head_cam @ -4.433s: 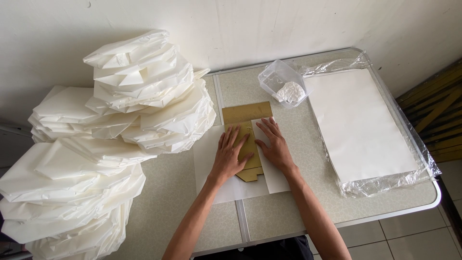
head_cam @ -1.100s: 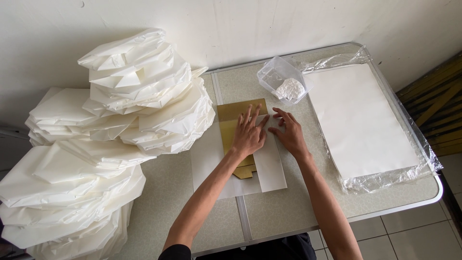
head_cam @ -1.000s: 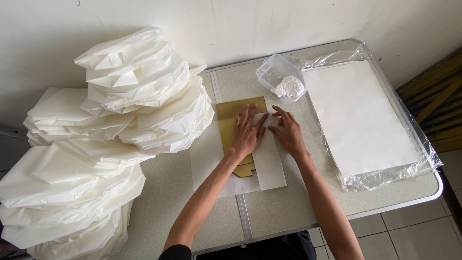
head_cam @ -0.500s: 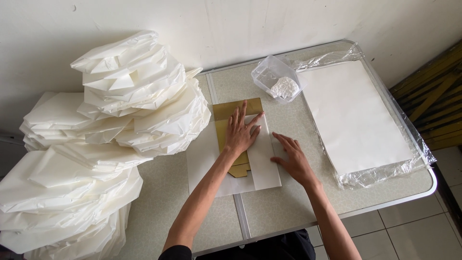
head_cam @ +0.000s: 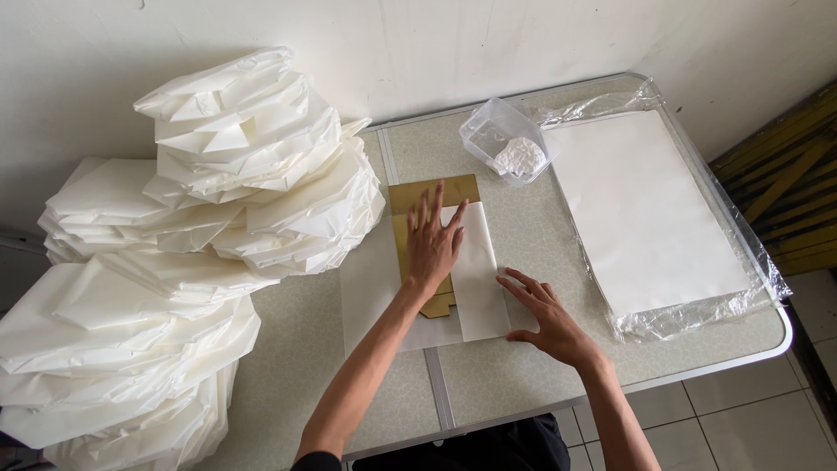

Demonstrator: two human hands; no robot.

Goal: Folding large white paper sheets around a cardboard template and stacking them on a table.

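A flat gold cardboard piece (head_cam: pixel 417 196) lies on a white paper sheet (head_cam: pixel 370 288) in the middle of the speckled folding table (head_cam: pixel 523 375). The sheet's right side is folded over the card as a white flap (head_cam: pixel 478 279). My left hand (head_cam: pixel 432 244) presses flat on the card and the flap's edge, fingers spread. My right hand (head_cam: pixel 549 318) rests palm down on the table at the flap's lower right corner, fingers apart, touching the paper's edge.
A tall heap of folded white paper packets (head_cam: pixel 192 253) fills the table's left side. A stack of white sheets in clear plastic wrap (head_cam: pixel 649 214) lies at the right. A clear plastic tub (head_cam: pixel 506 139) with a white lump stands at the back. Tiled floor shows below the table's edge.
My right hand has slid from the top of the card down to the flap's lower right corner. My left hand has stayed pressed on the card, and the right flap now lies folded over.
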